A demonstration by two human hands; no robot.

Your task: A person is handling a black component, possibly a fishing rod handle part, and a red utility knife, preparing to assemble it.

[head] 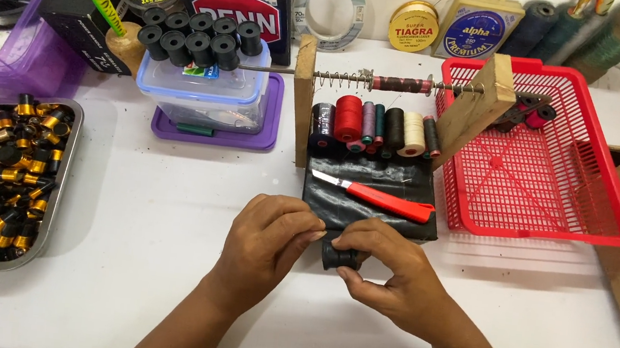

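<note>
While both hands [332, 256] pinch it, small black spool [338, 257] looks matte, cylindrical.

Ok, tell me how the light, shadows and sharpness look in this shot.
Head view: even, soft light; faint shadows lie under the red basket and beside the metal tray; the hands, left hand and right hand, and the small black spool are sharp; no strong glare; edges bow slightly from the wide lens.

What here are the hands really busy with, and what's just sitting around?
In use: left hand, right hand, small black spool held between them.

Lying about: red-handled knife, thread spools, red basket, metal tray of black-and-gold parts, plastic box.
</note>
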